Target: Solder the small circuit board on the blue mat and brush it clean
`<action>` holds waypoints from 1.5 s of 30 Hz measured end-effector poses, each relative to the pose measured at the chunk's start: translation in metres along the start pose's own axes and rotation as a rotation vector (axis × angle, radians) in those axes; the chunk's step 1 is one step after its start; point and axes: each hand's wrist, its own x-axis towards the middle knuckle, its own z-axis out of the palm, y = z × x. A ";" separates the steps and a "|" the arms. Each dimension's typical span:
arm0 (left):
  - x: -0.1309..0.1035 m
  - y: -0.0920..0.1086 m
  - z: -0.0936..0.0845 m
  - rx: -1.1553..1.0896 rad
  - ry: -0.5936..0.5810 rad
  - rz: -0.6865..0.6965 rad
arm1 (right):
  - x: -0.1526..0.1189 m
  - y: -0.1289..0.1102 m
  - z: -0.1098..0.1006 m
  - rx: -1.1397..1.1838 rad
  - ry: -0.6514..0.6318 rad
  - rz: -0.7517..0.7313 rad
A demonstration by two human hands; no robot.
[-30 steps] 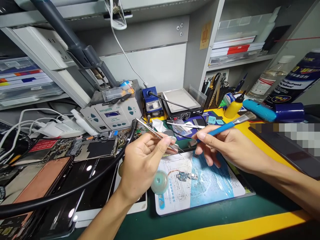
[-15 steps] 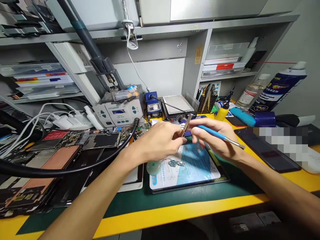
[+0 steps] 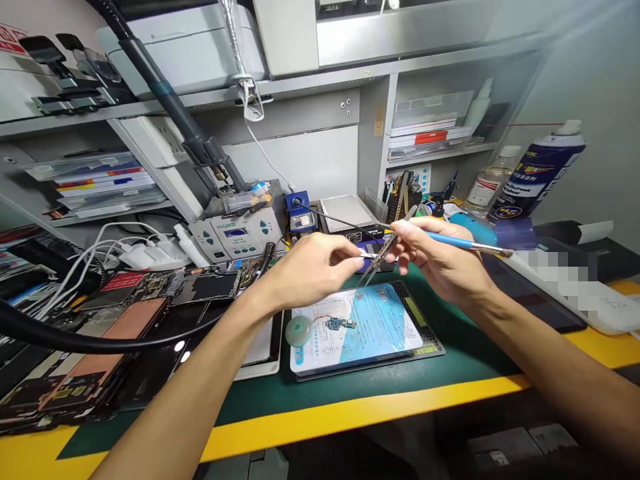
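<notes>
My left hand (image 3: 317,270) is closed, thumb and forefinger pinching a small pale piece (image 3: 369,255) too small to name. My right hand (image 3: 440,263) holds metal tweezers (image 3: 383,257), their tips apart and pointing down to the left, beside the pale piece. Across the same hand lies a brush (image 3: 450,241) with a blue handle, its metal end toward the right. Below the hands, a small circuit board (image 3: 341,323) with thin wires rests on a blue and white printed sheet (image 3: 385,333). A round greenish disc (image 3: 299,331) sits at the sheet's left edge.
Opened phones and boards (image 3: 125,333) are stacked on the left, crossed by a black hose (image 3: 150,345). A grey control unit (image 3: 243,230) stands behind. At right are a spray can (image 3: 540,173), a clear bottle (image 3: 493,183) and a dark phone (image 3: 535,293).
The view has shifted slightly. My hands have drawn apart a little, and the pale piece and the tweezer tips now show between them. The brush lies flatter in my right hand.
</notes>
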 end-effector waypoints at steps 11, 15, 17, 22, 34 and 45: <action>-0.026 -0.017 0.034 -0.203 0.083 -0.223 | 0.008 0.004 -0.005 0.132 0.018 0.013; -0.021 -0.019 0.043 -0.232 0.126 -0.240 | 0.010 0.007 -0.007 0.141 0.022 0.011; -0.020 -0.019 0.044 -0.238 0.148 -0.235 | 0.011 0.007 -0.007 0.145 0.020 0.014; -0.021 -0.016 0.042 -0.238 0.169 -0.234 | 0.011 0.006 -0.006 0.163 0.029 0.030; -0.040 -0.012 0.027 -0.250 0.236 -0.270 | 0.014 0.004 -0.009 0.181 0.070 0.070; -0.251 -0.048 0.001 -0.480 0.932 -0.762 | 0.010 -0.004 -0.005 0.127 0.154 0.101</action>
